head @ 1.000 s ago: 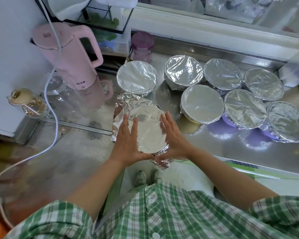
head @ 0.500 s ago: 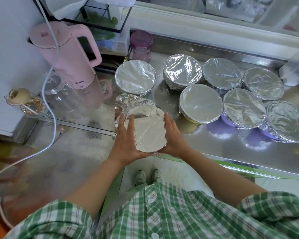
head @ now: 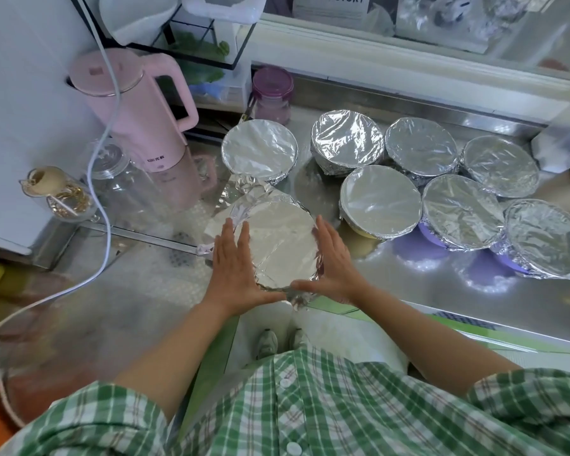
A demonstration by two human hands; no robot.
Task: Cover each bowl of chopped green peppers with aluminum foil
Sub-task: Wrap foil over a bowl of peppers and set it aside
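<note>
Left hand (head: 234,261) and right hand (head: 338,263) press the foil (head: 282,241), fingers straight. Hard pressure could tear it or tip the bowl.

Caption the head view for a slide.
Left hand and right hand press around the nearest foil-topped bowl; seven more covered bowls sit behind, beside a pink kettle.

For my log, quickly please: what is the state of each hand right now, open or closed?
Left hand: open, straight fingers pressing the left edge of the nearest foil cover.
Right hand: open, straight fingers pressing its right edge.
</note>
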